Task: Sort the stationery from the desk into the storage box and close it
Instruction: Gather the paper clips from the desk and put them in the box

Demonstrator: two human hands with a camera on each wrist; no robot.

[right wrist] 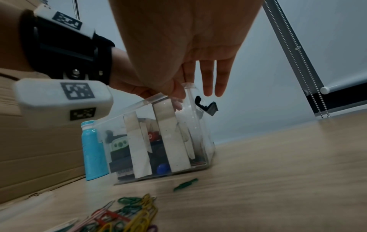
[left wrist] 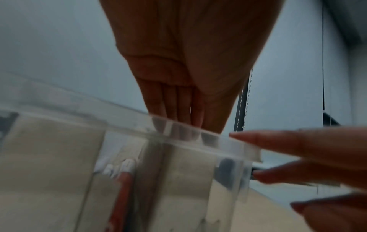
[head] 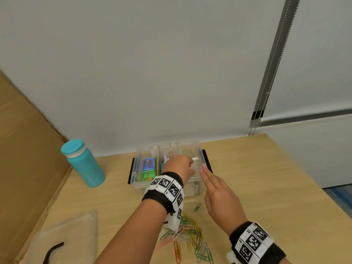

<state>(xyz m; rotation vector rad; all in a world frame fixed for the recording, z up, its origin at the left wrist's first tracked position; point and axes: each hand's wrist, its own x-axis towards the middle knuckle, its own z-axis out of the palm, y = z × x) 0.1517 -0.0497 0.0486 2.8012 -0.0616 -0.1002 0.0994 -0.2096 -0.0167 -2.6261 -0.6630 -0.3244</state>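
A clear storage box [head: 136,180] with white dividers stands at the back of the desk, its lid off. Its left compartments hold colourful stationery. My left hand [head: 190,163] reaches down into the right-hand compartment. In the left wrist view its fingers [left wrist: 178,109] are straight and together, and their tips dip behind the box rim [left wrist: 218,138]; I see nothing held. My right hand [head: 203,170] lies flat with straight fingers [right wrist: 212,84], its tips by the box's right rim. A pile of coloured paper clips [head: 190,237] lies on the desk in front of the box.
A teal bottle [head: 83,162] stands left of the box, beside a cardboard sheet [head: 24,159]. The clear lid [head: 64,239] with a black latch lies front left. One green clip [head: 197,207] lies apart from the pile. A blind cord [head: 266,82] hangs at the back right.
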